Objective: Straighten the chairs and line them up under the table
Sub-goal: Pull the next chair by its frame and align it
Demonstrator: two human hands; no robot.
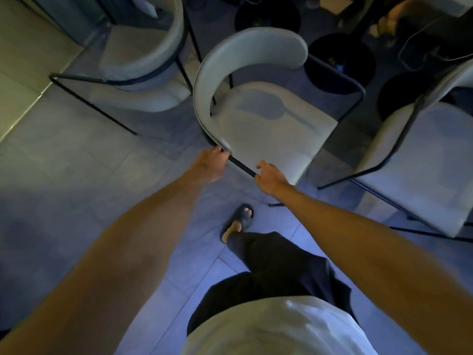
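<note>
We are standing on a tiled floor (76, 162), looking down at three pale chairs; the middle chair (276, 124) is sitting askew between the left chair (138, 60) and the right chair (422, 170), with dark round bases (341, 60) lying beyond it; our left hand (213, 162) is curling its fingers round the middle chair's black bar (243, 167) where the curved backrest ends; our right hand (270, 175) is gripping the same bar just beside it; one slipper (242, 216) is resting on the floor below both hands.
</note>
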